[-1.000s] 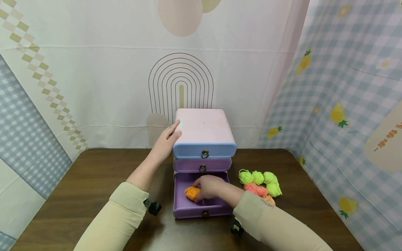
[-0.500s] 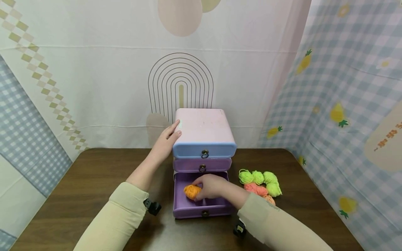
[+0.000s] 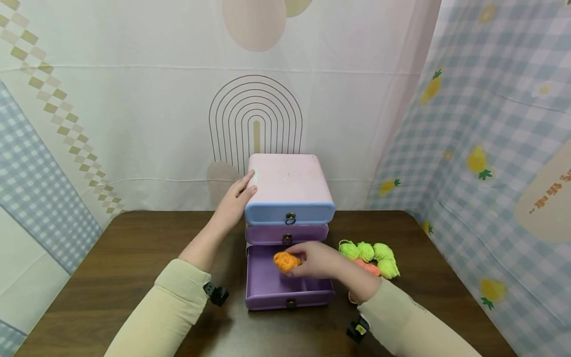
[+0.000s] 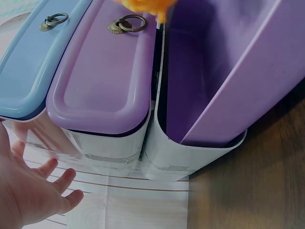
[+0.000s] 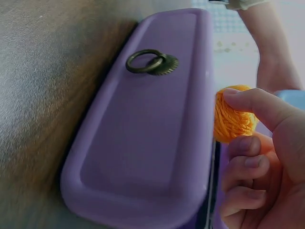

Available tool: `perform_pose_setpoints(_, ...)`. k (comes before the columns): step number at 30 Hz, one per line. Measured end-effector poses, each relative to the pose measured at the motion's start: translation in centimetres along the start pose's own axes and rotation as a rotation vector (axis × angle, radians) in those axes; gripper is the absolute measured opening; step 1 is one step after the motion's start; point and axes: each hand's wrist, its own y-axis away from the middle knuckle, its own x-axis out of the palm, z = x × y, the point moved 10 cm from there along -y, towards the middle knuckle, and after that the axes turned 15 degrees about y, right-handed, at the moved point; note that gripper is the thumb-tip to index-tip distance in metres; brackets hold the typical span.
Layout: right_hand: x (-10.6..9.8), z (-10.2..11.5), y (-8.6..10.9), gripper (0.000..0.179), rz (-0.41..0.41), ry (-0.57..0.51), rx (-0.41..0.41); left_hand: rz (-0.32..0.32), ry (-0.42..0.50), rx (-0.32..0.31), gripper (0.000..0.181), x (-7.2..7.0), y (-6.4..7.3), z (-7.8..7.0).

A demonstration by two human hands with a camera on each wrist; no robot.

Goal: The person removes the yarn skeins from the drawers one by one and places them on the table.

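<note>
A small drawer cabinet with a pink top stands on the table; its lowest purple drawer is pulled out. My right hand pinches a ball of orange yarn between thumb and fingers, above that drawer. The right wrist view shows the yarn ball close behind the drawer front. My left hand rests on the cabinet's upper left edge with fingers extended. In the left wrist view, that hand's fingers are spread beside the cabinet's side.
Right of the cabinet lie several yarn balls, green yarn and coral yarn, partly behind my right forearm. The blue drawer and middle purple drawer are closed, each with a ring pull. A patterned curtain hangs behind the table.
The orange yarn ball has been lifted from the lowest drawer and moved right in my right hand. My left hand stays on the cabinet.
</note>
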Motion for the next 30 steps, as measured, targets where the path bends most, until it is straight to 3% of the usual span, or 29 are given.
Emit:
perform_pose_setpoints(7,-1.3,-2.5,2.3,0.055,-0.040,-0.065,0.087,-0.002,-0.004,-0.009,0.058,0.1,0.1,0.0)
perform_pose_setpoints(17,-2.7,-6.1,6.5,0.054,-0.068,-0.114,0.136,-0.003,-0.013,-0.002,0.058,0.0,0.2,0.0)
perform_pose_setpoints(26,-3.0,-11.6,10.8,0.060,-0.144,-0.169,0.177,0.002,-0.009,-0.011,0.059,0.1,0.2,0.0)
perform_pose_setpoints(30,-2.9,-14.3,13.1,0.061,-0.164,-0.182,0.245,0.002,-0.001,-0.011,0.059,0.1,0.1,0.0)
